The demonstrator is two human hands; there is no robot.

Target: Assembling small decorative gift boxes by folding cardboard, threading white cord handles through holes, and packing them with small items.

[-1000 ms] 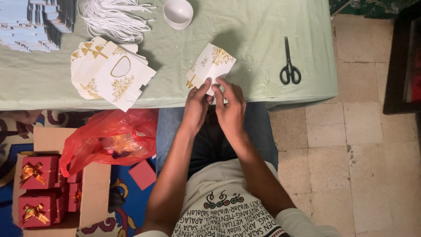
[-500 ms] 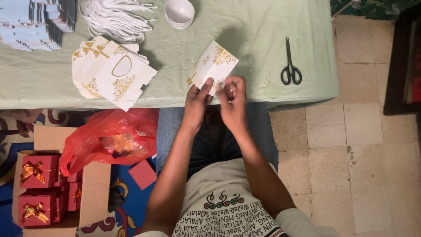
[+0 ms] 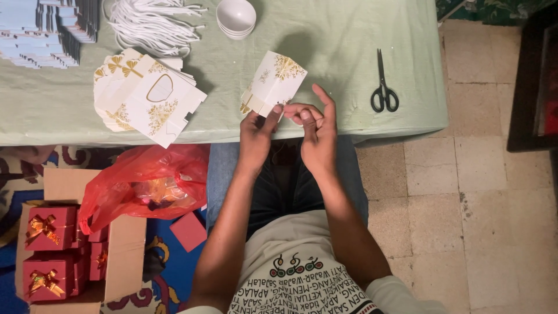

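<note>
1. A small white box with gold print (image 3: 273, 81) is held up at the near edge of the green-covered table (image 3: 349, 40). It is pinched at its lower corner between thumb and fingers of the left hand (image 3: 258, 131).
2. The right hand (image 3: 317, 131) is held just beside the box, its fingers curled towards the same corner and the forefinger raised. Whether anything is gripped in it cannot be told.
3. The box appears already folded into shape, so its assembly is judged well along. Whether a closing flap or handle is yet to be fitted cannot be told.
4. Much work is judged to remain: a stack of flat white and gold box blanks (image 3: 145, 96) lies left of the held box, unfolded.
5. Beyond that stack, a bundle of white cords (image 3: 151, 23) and a pile of pale blue cards (image 3: 46, 29) are laid on the table.
6. A stack of white bowls (image 3: 236, 16) is set beyond the held box. Nothing can be seen in the top one.
7. Black scissors (image 3: 383, 84) lie right of the held box, well apart.
8. Below and left of the held box, on the floor, a cardboard carton (image 3: 125, 250) is filled with red gift boxes with gold bows (image 3: 49, 229).
9. A red plastic bag (image 3: 145, 186) rests against the carton. Its contents are too blurred to name.
</note>
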